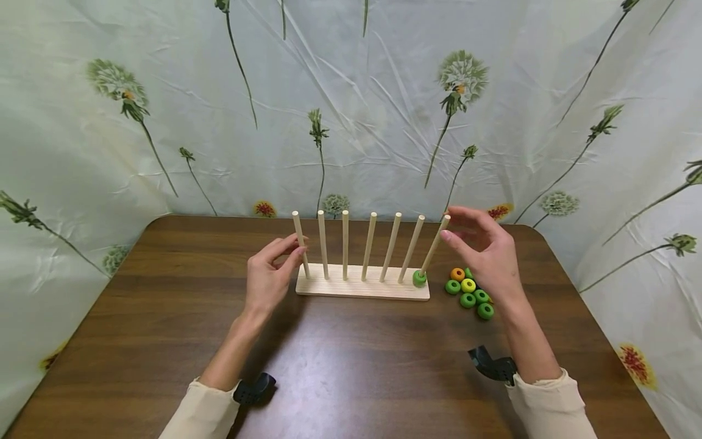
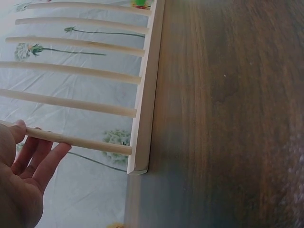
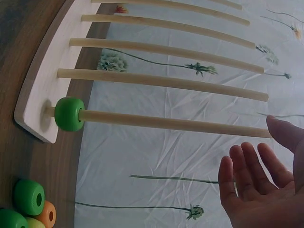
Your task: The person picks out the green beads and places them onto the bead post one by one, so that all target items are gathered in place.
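Note:
A pale wooden board (image 1: 362, 290) carries a row of several upright pegs. My left hand (image 1: 270, 274) pinches the leftmost peg (image 2: 90, 143) between thumb and fingers, around its middle. At the row's other end, a green bead (image 3: 69, 114) is threaded low on the rightmost peg (image 3: 175, 124), with a sliver of peg showing between bead and board. My right hand (image 1: 490, 256) is beside that peg's top, fingers loosely bent and apart, holding nothing. Its thumb is close to the peg's tip; whether they touch I cannot tell.
Right of the board lies a cluster of loose beads: several green ones (image 1: 485, 311), a yellow bead (image 1: 468, 285) and an orange bead (image 1: 457, 274). The brown table (image 1: 351, 372) meets a flower-patterned cloth (image 1: 378, 122) behind it.

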{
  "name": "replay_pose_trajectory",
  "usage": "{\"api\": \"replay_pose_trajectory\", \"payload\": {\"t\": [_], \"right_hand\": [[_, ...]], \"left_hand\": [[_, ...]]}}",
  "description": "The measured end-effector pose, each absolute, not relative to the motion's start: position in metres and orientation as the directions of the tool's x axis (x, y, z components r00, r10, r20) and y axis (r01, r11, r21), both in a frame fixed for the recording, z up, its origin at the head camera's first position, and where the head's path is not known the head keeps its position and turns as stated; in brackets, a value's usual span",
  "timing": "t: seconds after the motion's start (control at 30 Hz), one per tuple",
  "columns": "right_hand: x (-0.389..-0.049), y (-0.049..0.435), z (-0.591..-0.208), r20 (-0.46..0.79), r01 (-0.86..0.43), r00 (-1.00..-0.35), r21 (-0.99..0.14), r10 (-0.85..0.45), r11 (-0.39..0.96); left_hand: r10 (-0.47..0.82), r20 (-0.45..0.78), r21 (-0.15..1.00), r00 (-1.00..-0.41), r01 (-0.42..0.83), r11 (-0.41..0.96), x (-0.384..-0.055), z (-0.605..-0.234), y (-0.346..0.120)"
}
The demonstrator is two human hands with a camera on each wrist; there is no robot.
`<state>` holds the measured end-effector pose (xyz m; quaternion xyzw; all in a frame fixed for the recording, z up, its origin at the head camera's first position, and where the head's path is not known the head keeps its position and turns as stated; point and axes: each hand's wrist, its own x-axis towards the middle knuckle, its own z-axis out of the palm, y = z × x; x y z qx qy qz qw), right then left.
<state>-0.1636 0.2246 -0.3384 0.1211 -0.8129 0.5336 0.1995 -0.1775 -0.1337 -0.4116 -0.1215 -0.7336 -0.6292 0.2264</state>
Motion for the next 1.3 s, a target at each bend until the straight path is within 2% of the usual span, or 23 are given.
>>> {"api": "replay_pose_trajectory", "payload": {"t": [0.47,0.63,1.07,1.3], "right_hand": [[-0.159,0.236,-0.347,0.399,-0.372,-0.916,-0.824,-0.028,0.427],[-0.156,0.243,-0.354,0.391,-0.363,-0.919,-0.802,-0.042,0.474],[-0.15,0.256,-0.384,0.33,-0.33,-0.94,-0.798,-0.093,0.505],[-0.144,0.261,-0.397,0.297,-0.31,-0.948,-0.765,-0.119,0.565]], "left_hand": [[-0.109,0.491,0.863,-0.865,0.465,0.196,-0.178,-0.413,-0.134],[-0.108,0.497,0.858,-0.861,0.468,0.213,-0.178,-0.413,-0.134],[-0.114,0.483,0.866,-0.868,0.454,0.21,-0.177,-0.411,-0.136],[-0.111,0.484,0.865,-0.868,0.457,0.206,-0.178,-0.412,-0.133]]}}
